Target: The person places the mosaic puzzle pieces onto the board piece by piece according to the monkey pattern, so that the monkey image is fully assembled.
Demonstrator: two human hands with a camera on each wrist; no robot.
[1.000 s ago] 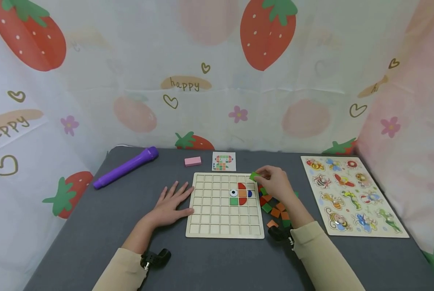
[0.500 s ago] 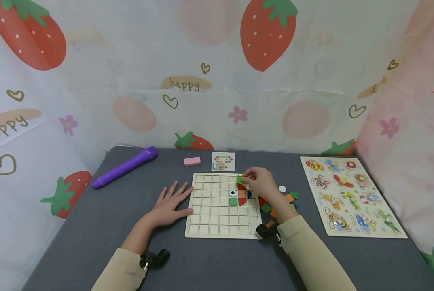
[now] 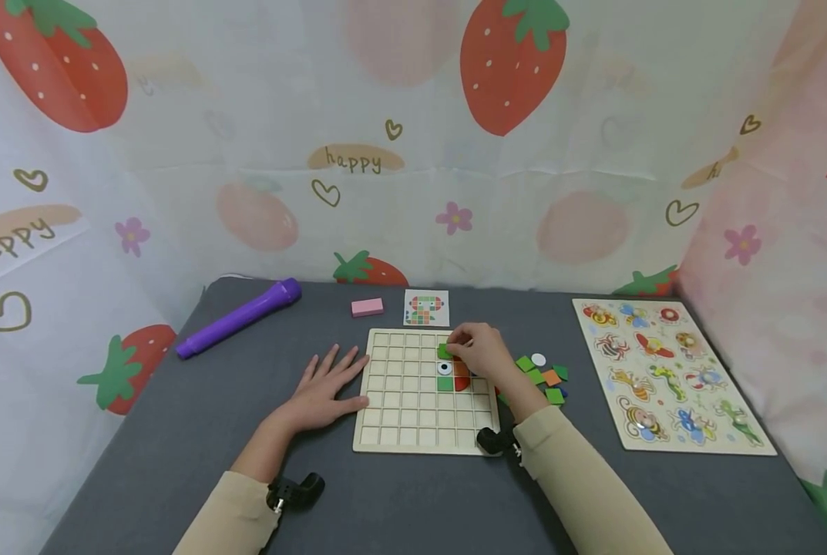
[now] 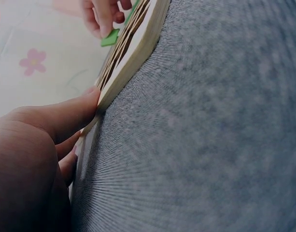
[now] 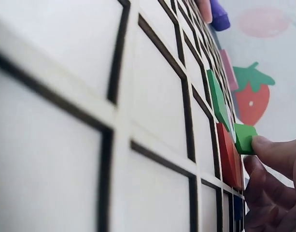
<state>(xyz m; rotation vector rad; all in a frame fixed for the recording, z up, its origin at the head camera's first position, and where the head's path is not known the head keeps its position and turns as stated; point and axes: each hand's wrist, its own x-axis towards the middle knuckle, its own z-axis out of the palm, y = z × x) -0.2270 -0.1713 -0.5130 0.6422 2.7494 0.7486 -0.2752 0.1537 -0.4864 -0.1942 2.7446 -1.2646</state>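
A light wooden grid board (image 3: 402,430) lies on the dark cloth. My right hand (image 3: 484,353) pinches a green square tile (image 5: 245,138) between thumb and finger at the board's far part, just beyond a white tile with a black eye dot (image 3: 444,368). Nearer than the eye sits a darker green tile (image 3: 445,384), with a red curved piece (image 5: 227,154) beside it. Parts of the pieces to the right are hidden by my right hand. My left hand (image 3: 323,393) lies flat with fingers spread, thumb and fingertips touching the board's left edge.
Loose coloured tiles (image 3: 534,376) lie right of the board, partly behind the right forearm. A pattern card (image 3: 426,308) and a pink block (image 3: 367,307) are beyond the board. A purple stick (image 3: 240,320) lies at far left, an insect picture board (image 3: 673,378) at right.
My right hand has carried the green tile leftward, from the board's far right corner to the spot above the eye tile. The left hand has stayed in place.
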